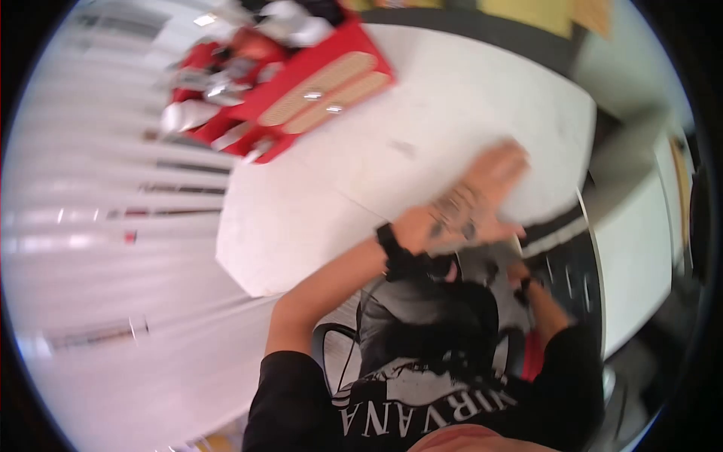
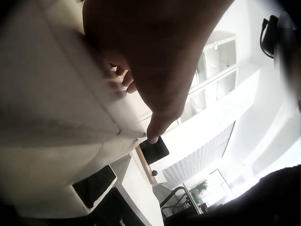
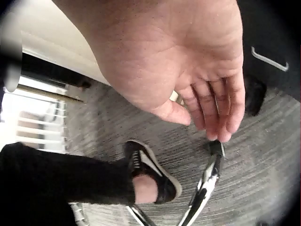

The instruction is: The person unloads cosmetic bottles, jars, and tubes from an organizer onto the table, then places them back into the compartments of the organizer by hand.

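My left hand [image 1: 471, 203] stretches out over the white table [image 1: 301, 218], fingers extended and blurred in the head view. From the left wrist view, the fingertips [image 2: 129, 81] hang close over the pale surface, and that hand [image 2: 150, 56] holds nothing. Down beside the table's right edge, near a dark drawer cabinet [image 1: 576, 275], is my right hand [image 1: 518, 273]. The right wrist view shows this hand [image 3: 183, 56] palm up to the camera, fingers loosely bent, with nothing in it. Beyond its fingertips appear grey floor and a chrome chair leg [image 3: 204, 186].
A red organizer [image 1: 324, 83] with two woven drawer fronts, full of bottles and small items, stands at the table's far left. A white cabinet [image 1: 633, 256] is at the right. On the floor are a foot in a dark shoe [image 3: 150, 169] and, nearby, a drawer handle [image 3: 269, 59].
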`<action>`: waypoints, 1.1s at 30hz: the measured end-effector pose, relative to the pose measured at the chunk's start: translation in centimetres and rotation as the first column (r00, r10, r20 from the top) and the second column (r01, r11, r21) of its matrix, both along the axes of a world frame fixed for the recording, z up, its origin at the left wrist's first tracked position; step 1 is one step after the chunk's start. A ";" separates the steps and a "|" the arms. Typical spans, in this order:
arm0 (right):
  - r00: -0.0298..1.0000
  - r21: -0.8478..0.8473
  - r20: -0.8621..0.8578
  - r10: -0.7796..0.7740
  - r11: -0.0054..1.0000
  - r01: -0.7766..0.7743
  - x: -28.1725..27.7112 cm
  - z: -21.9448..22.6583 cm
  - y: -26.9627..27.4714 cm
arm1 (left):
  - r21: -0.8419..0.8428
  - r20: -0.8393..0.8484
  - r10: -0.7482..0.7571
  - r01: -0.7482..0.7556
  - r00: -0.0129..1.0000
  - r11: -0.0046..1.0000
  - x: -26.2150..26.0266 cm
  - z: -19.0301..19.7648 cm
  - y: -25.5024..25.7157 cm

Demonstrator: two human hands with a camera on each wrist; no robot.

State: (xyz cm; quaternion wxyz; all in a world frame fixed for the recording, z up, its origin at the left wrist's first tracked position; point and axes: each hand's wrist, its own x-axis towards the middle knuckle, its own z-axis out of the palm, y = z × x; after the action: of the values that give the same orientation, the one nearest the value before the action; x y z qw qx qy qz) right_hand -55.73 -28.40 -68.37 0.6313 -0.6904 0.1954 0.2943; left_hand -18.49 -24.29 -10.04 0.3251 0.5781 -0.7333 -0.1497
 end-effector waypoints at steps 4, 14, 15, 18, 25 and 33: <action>0.738 -0.411 -0.227 0.635 0.625 -0.664 -0.6 -8.3 2.2 | -0.054 -0.147 -0.051 0.044 0.988 0.998 1.5 -1.5 -1.4; 0.873 -0.064 -0.472 -0.125 0.992 0.108 14.7 -1.9 12.6 | 0.007 -0.136 -0.071 0.073 0.988 0.997 2.5 -0.8 -3.3; 0.880 -0.043 -0.462 -0.112 0.994 0.104 15.4 -2.3 13.9 | 0.030 -0.136 -0.067 0.071 0.988 0.997 2.6 -0.8 -3.4; 0.890 0.003 -0.444 -0.105 0.993 0.119 16.4 -3.0 16.3 | 0.029 -0.131 -0.090 0.095 0.987 0.995 2.6 -0.5 -3.7; 0.924 0.090 -0.379 -0.047 0.992 0.087 18.2 -2.5 20.2 | 0.091 -0.102 -0.068 0.077 0.993 0.993 2.3 -0.4 -3.9; 0.957 0.139 -0.285 -0.051 0.986 0.094 22.2 -1.4 22.5 | 0.137 -0.053 -0.041 0.048 0.998 0.989 1.9 0.1 -4.3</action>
State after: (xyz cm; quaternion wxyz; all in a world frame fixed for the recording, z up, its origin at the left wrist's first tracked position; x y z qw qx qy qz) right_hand -33.50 -5.88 -69.73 0.6580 -0.5843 0.2855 0.3796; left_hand -16.56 -28.54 -9.89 0.2992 0.5790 -0.7253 -0.2218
